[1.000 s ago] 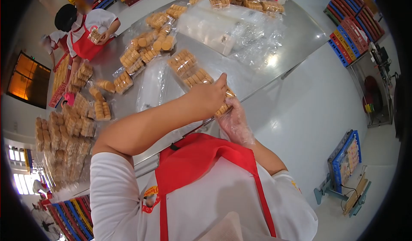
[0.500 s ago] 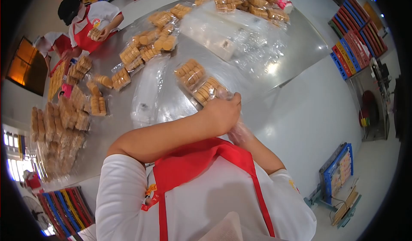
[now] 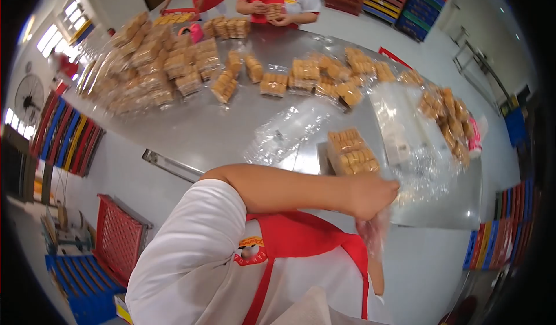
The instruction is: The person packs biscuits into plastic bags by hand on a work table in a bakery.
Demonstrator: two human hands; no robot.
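Note:
My left hand (image 3: 370, 196) is bare and closed at the near edge of the steel table, its arm crossing in front of my body. What its fingers hold is hidden. Just below it, my right hand (image 3: 373, 229) wears a clear plastic glove; its fingers are blurred and partly covered. A clear pack of round tan biscuits in rows (image 3: 354, 152) lies on the table directly beyond my left hand and forearm. Flat clear plastic bags (image 3: 399, 122) are to the right of this pack, and another clear plastic sheet (image 3: 289, 131) lies to its left.
Many biscuit packs (image 3: 139, 64) are heaped at the table's left, with more packs (image 3: 304, 73) along the far side and at the right. Across the table (image 3: 191, 122), a person in a red apron (image 3: 272, 0) holds a pack. A red crate (image 3: 119, 238) stands on the floor at left.
The view has swung left, showing more of the table's left side. My hands have drawn away from the biscuit pack, toward its near right side.

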